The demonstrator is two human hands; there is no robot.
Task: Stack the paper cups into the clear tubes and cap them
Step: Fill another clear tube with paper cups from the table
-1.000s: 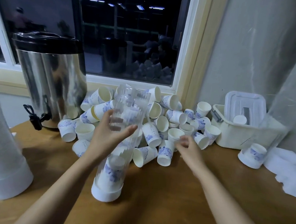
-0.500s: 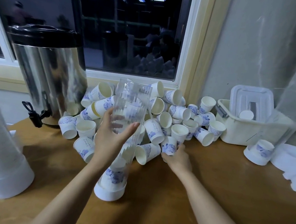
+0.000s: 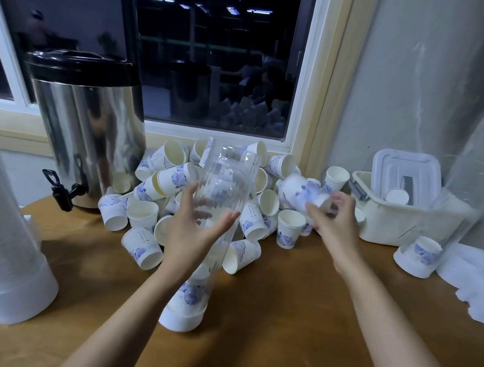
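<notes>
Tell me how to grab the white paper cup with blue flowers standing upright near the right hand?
Pinch the upright white paper cup round its wall just below the rim, coming from the near side: its mouth faces up and bare wooden table lies in front.

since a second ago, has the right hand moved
Yes. The right hand has risen, carrying a paper cup, and is now nearer the white bin.

Both arms were bare as far as they showed: the left forearm (image 3: 121,319) at seven o'clock, the right forearm (image 3: 398,331) at five o'clock. The left hand (image 3: 191,237) and right hand (image 3: 338,231) were bare too.
</notes>
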